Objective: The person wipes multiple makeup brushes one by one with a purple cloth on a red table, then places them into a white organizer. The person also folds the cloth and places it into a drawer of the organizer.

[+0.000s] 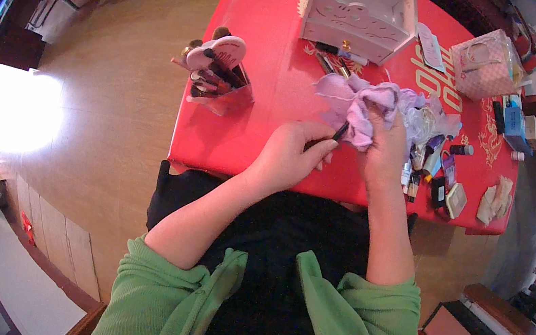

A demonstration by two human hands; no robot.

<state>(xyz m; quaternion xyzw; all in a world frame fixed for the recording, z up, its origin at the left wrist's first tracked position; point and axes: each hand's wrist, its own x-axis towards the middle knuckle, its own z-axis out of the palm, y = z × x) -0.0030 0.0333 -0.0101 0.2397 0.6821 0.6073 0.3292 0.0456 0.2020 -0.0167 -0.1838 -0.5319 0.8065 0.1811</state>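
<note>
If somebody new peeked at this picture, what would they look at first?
Probably the bright red tablecloth, which fills the upper middle. Next might come the pink cloth, bunched in the right hand near the picture's centre, with the left hand pinching a black stick close by. After that, maybe the white shelf at the top and the brush cup on the tablecloth's left.
</note>
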